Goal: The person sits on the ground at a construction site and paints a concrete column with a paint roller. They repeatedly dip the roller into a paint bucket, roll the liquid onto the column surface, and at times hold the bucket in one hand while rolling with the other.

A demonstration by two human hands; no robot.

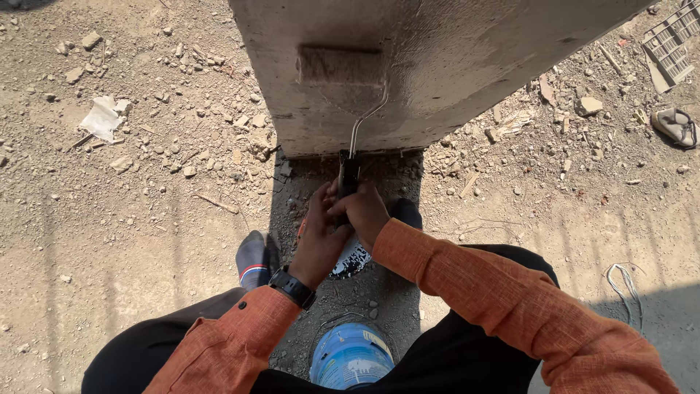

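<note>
At the foot of the concrete pillar (437, 66), both hands close around the black handle of a paint roller (343, 67): the right hand (364, 211) wraps it in a tight grip, the left hand (319, 237) clasps just beside it, touching. Its bent metal rod rises to the roller sleeve, pressed flat against the pillar face. Below the hands stands a blue bucket (351, 356) between the knees, on the rubble-strewn ground (131, 219).

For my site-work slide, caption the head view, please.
Both hands, left hand and right hand, hold a paint roller against a concrete column.
</note>
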